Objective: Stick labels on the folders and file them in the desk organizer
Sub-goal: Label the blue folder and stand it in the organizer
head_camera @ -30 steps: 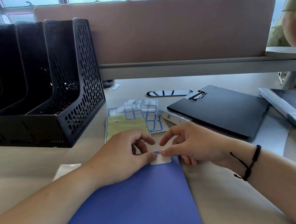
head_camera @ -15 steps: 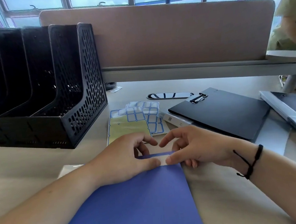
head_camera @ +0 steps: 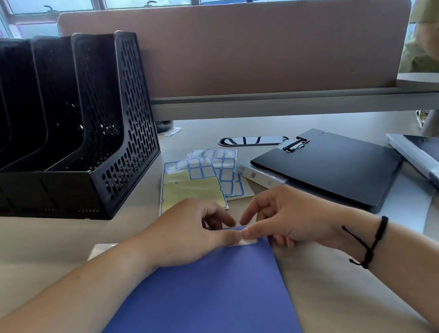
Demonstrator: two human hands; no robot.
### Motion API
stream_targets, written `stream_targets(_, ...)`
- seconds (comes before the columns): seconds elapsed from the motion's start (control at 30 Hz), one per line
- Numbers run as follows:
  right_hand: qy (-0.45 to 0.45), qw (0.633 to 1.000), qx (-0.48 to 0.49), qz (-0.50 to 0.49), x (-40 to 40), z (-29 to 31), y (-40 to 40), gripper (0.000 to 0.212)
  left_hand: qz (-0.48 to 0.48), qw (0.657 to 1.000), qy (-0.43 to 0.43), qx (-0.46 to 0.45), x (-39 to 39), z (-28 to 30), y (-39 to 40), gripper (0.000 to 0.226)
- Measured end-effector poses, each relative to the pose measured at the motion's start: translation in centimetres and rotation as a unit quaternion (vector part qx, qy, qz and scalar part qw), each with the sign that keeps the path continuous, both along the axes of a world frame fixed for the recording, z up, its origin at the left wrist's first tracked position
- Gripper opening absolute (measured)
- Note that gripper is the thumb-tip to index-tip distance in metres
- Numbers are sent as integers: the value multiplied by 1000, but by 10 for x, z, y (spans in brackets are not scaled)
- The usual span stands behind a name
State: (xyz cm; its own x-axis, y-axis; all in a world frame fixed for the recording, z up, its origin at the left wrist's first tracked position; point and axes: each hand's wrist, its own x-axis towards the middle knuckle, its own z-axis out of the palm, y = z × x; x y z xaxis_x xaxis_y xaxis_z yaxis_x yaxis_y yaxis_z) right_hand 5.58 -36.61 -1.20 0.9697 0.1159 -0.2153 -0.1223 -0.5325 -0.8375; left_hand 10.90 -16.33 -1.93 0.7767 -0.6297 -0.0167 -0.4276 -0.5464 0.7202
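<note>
Label (head_camera: 247,241) under both thumbs, folder (head_camera: 199,302) corner.

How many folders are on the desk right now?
3: a blue card folder under the hands, a black clip folder right of the label sheets, and a grey-edged black folder at far right, partly cut off.

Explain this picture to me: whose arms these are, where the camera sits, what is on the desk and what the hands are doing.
No machine here: a person wears a camera on the head, looking down at their own arms. The left hand and right hand meet thumb to thumb, pressing a white label onto the top corner of a blue folder. Neither hand lifts anything. On the desk stand a black desk organizer, label sheets and a black clipboard folder. Another person sits at the far right.
</note>
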Motion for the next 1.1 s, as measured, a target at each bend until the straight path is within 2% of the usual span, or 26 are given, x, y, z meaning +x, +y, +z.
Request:
stream_targets(0.43, 6, 1000, 21, -4, 1, 0, -2, 11, -1, 1000, -8, 2, -1, 1, 1, 16)
stream_targets(0.6, 1, 1000, 22, -3, 1, -2, -2, 8, -2, 1000, -15, 13, -1, 0, 2, 24)
stream_targets(0.8, 1, 999, 40, 17, 2, -3, -6, 5, 3, 1000, -9, 3, 2, -2, 1, 18)
stream_targets(0.93, 14, 998, 37, 40, 2, -1, -10, 20, 18, 1000, -26, 1, 4, -5, 0, 13)
stream_targets(1.1, 16, 999, 31, 41, 3, -3, -10, 22, 22, 999, -38, 7, 3, -8, -2, 11)
